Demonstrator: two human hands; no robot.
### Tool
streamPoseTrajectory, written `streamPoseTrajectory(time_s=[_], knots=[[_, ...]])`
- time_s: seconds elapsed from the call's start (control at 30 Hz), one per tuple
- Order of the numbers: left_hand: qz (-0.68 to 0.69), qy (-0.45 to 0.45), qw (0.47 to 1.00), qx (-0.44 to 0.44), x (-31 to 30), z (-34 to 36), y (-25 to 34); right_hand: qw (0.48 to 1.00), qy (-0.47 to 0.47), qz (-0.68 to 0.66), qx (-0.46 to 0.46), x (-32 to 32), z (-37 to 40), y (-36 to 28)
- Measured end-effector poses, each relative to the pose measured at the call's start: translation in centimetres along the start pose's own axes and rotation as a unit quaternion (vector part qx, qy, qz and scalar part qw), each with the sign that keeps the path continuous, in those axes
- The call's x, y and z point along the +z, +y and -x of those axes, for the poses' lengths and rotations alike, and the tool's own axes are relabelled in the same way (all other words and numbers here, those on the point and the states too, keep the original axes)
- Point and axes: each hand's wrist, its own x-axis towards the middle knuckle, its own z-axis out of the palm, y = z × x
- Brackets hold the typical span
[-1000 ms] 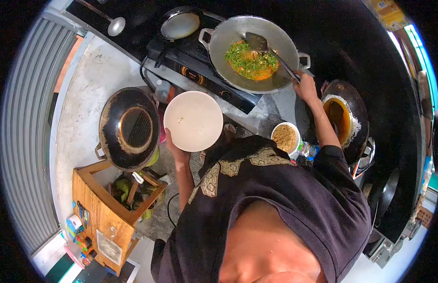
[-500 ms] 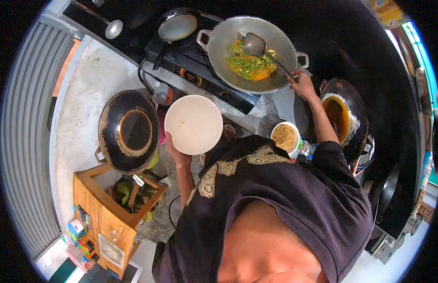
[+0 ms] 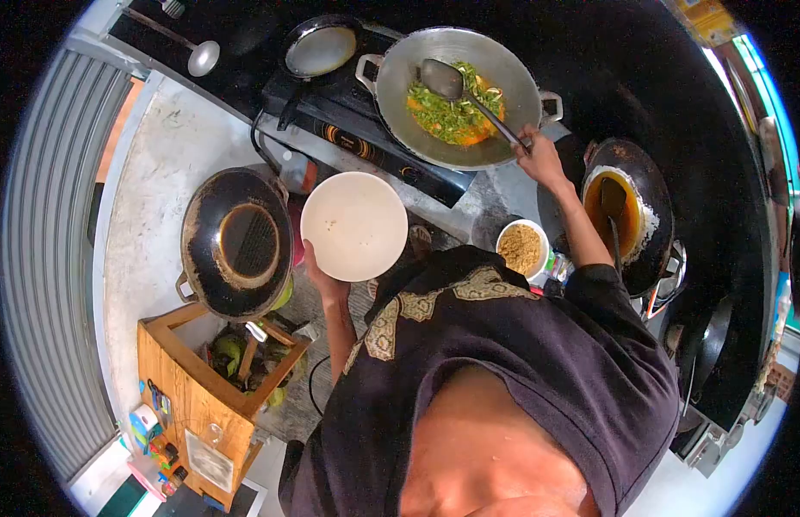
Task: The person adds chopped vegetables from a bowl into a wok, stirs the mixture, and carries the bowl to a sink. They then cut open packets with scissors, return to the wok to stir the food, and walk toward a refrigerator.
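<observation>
Steel spatula (image 3: 476,103) lies slanted in the wok (image 3: 426,145), its scoop end resting on the far side of a heap of chopped greens and orange food (image 3: 456,116), its handle running down to the near right rim. The right hand (image 3: 538,159) has its fingers closed fully round the end of that handle, just above the wok's rim and beside its right ear handle.

The wok sits on a black induction cooker (image 3: 357,138) at the far side of the grey concrete table (image 3: 159,155). The orange markings on the cooker's front are too small to read. A small dark pan (image 3: 321,47) stands on the cooker just left of the wok.

Nearer the body, the left hand (image 3: 324,277) holds a white plate (image 3: 354,226) by its near left edge, level and bare. The thumb side shows at the rim, while the fingers are hidden under the plate, so their spread cannot be told.

Left of the plate stands a blackened wok (image 3: 198,250) with a round rack inside. To the right, a white bowl (image 3: 506,233) of brown crumbs sits near the right forearm, and beyond it a dark wok (image 3: 654,185) holds orange-brown liquid. A ladle (image 3: 202,56) lies far left, and a wooden crate (image 3: 189,388) stands below the blackened wok.
</observation>
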Motion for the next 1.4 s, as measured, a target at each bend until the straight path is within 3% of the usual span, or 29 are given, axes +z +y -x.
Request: streamPoseTrajectory(time_s=[0.2,0.3,0.33,0.43,0.53,0.63,0.67,0.77,0.8,0.9,0.97,1.0,1.07,1.1,1.17,1.27,1.3,1.4], knots=[[0.015,-0.005,1.0,-0.011,0.1,0.1,-0.2,0.975,-0.149,-0.031,0.164,-2.6,1.3,-2.7],[0.053,-0.022,0.998,-0.026,-0.3,-0.1,-0.7,0.99,-0.025,0.124,-0.058,-3.1,0.6,2.6],[0.073,-0.029,0.996,-0.034,-0.5,-0.2,-0.9,0.97,0.037,0.147,-0.19,-4.1,-0.5,4.9],[0.053,-0.025,0.998,-0.024,-0.6,-0.1,-1.1,0.988,-0.05,0.127,-0.069,-10.5,-3.6,2.9],[0.056,-0.035,0.998,-0.014,-2.3,-1.0,-2.4,0.945,-0.196,0.243,0.099,-15.7,-6.8,-4.3],[0.047,-0.013,0.999,0.007,-0.7,-0.4,-1.8,0.894,-0.29,0.317,0.126,-17.3,-9.8,-7.7],[0.043,-0.002,0.999,0.007,-0.5,-0.4,-1.9,0.899,-0.28,0.309,0.133,-17.5,-10.3,-8.3],[0.045,0.021,0.999,0.012,-0.4,-0.3,-1.9,0.772,-0.434,0.425,0.185,-16.2,-15.4,-4.6],[0.053,0.02,0.998,0.016,-0.4,-0.2,-2.0,0.755,-0.473,0.391,0.23,-15.9,-15.7,-4.9],[0.075,0.019,0.997,0.021,-0.3,0.4,-1.9,0.758,-0.505,0.326,0.253,-14.9,-13.4,-4.9],[0.079,0.026,0.996,0.022,-0.6,0.8,-1.9,0.797,-0.497,0.236,0.25,-12.0,-10.4,-2.0],[0.076,0.031,0.996,0.022,-0.9,0.8,-2.0,0.848,-0.474,0.213,0.105,-9.3,-9.0,1.8],[0.076,0.023,0.997,0.022,-0.9,1.0,-1.6,0.908,-0.355,0.202,-0.093,-3.4,-6.6,6.6],[0.077,0.01,0.997,0.021,-0.6,1.3,-1.1,0.928,-0.267,0.217,-0.141,-1.3,-5.5,6.8],[0.06,-0.004,0.998,0.02,-0.3,1.2,-0.5,0.954,-0.248,0.16,-0.043,-0.2,-3.6,1.9],[0.037,-0.007,0.999,0.009,-0.5,0.7,-0.1,0.984,-0.157,0.079,-0.032,4.5,-2.9,4.0],[0.05,-0.013,0.999,0.001,-0.8,0.3,-0.3,0.987,-0.158,0.022,0.017,4.7,-2.9,3.4],[0.041,-0.027,0.999,-0.003,-0.4,-0.2,-0.3,0.949,-0.173,-0.201,0.172,4.1,-2.1,0.2]])
